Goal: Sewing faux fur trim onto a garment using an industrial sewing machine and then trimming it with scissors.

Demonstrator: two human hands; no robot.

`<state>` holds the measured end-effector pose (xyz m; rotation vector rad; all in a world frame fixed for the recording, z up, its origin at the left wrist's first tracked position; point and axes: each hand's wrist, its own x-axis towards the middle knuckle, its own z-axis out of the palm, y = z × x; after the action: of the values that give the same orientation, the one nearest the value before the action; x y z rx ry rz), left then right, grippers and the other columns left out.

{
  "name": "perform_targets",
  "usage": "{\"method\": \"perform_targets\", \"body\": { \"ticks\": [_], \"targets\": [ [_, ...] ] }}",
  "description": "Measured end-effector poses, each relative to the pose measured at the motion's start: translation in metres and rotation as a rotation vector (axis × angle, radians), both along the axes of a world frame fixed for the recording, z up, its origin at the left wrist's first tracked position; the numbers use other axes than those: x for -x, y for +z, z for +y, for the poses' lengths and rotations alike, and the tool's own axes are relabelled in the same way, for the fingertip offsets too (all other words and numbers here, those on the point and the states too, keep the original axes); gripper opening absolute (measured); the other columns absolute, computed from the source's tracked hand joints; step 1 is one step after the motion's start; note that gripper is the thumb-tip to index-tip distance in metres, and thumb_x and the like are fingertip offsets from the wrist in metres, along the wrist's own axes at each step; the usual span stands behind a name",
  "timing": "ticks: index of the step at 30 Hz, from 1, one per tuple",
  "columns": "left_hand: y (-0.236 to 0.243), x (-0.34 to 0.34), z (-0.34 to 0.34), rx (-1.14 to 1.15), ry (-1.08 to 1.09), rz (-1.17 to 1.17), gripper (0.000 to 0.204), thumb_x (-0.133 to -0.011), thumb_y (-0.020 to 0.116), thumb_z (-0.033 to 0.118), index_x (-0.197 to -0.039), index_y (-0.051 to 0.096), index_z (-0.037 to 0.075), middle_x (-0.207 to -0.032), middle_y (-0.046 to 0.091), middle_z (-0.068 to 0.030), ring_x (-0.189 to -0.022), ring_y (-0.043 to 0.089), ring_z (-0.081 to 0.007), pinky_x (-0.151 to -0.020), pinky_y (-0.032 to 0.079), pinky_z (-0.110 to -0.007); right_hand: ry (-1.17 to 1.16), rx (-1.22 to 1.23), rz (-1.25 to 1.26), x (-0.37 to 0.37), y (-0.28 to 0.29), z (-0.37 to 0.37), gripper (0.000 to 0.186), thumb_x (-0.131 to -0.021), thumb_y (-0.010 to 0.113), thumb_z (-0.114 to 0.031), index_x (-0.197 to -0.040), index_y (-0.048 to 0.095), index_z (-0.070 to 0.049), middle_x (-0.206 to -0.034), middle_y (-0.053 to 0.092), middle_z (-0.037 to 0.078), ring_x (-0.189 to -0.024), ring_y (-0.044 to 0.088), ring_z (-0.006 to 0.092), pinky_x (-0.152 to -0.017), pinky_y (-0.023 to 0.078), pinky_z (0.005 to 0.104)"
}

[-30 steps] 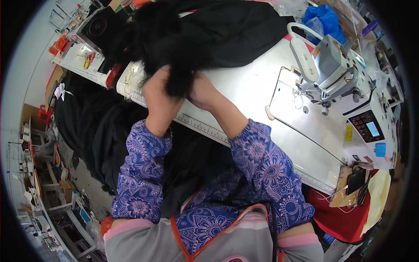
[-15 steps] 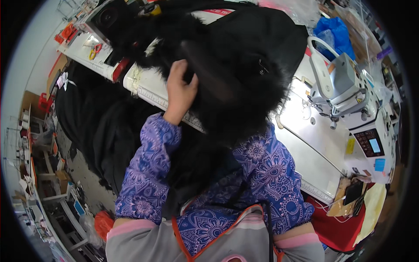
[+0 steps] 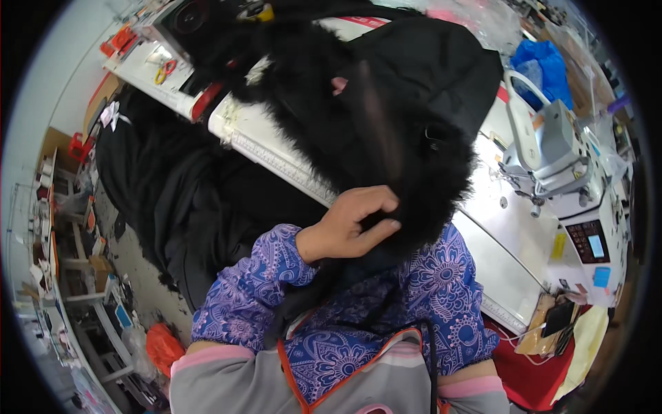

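A black garment with fluffy fur trim (image 3: pixel 310 96) lies across the table and reaches down to my lap. My left hand (image 3: pixel 352 224) is at the near edge of the fur, thumb and forefinger apart in a curve, their tips against the black pile. The other fingers are partly hidden. A smooth dark strip runs along the middle of the fur piece. My right forearm, in a blue patterned sleeve (image 3: pixel 441 283), passes under the garment. A small patch of skin (image 3: pixel 338 85) shows at the fur's far side, perhaps my right hand; its grip is hidden.
A white sewing machine (image 3: pixel 545 141) with a control panel stands at the right. A ruler strip (image 3: pixel 283 165) runs along the table's front edge. Black cloth (image 3: pixel 186 200) hangs at the left. Yellow-and-red snips (image 3: pixel 165 71) lie at the far left, a blue bag (image 3: pixel 545 69) behind the machine.
My left hand has moved from the far part of the fur toward me and right. The fur has shifted, baring more white tabletop. A patch of skin now shows at its far side.
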<state>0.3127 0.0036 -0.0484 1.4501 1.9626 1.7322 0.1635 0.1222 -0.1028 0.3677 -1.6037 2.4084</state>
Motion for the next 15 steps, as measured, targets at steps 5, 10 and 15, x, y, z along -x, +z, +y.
{"method": "perform_targets", "body": {
  "ticks": [5,10,15],
  "targets": [
    [-0.038,0.003,-0.001,0.147,0.270,0.580,0.062,-0.057,0.077,0.011,-0.112,0.050,0.000,-0.109,0.055,-0.0178,-0.098,0.054,-0.0367,-0.085,0.044,-0.044,0.333,0.267,-0.226,-0.058,0.042,-0.012,0.071,-0.093,0.034,-0.053,-0.100,0.059,0.013,-0.102,0.063,0.021,-0.094,0.060,0.0193,-0.082,0.046,0.0267],
    [-0.055,0.065,0.004,-0.042,0.563,0.417,0.040,-0.071,0.064,0.005,-0.109,0.054,-0.002,-0.104,0.059,-0.0161,-0.096,0.058,-0.0302,-0.084,0.046,-0.037,-0.506,-0.901,0.182,-0.123,-0.070,0.041,0.038,-0.090,0.053,-0.021,-0.122,0.048,-0.001,-0.124,0.049,0.014,-0.111,0.048,0.0211,-0.095,0.040,0.0340],
    [-0.099,0.242,-0.036,-0.170,0.787,0.456,0.028,-0.082,0.056,0.010,-0.105,0.058,-0.006,-0.098,0.064,-0.0172,-0.090,0.062,-0.0285,-0.080,0.048,-0.037,-0.523,-1.754,0.310,-0.157,-0.005,0.006,0.039,-0.078,0.058,-0.018,-0.114,0.057,-0.002,-0.111,0.057,0.015,-0.104,0.056,0.0275,-0.089,0.046,0.0370]
  ]
}}
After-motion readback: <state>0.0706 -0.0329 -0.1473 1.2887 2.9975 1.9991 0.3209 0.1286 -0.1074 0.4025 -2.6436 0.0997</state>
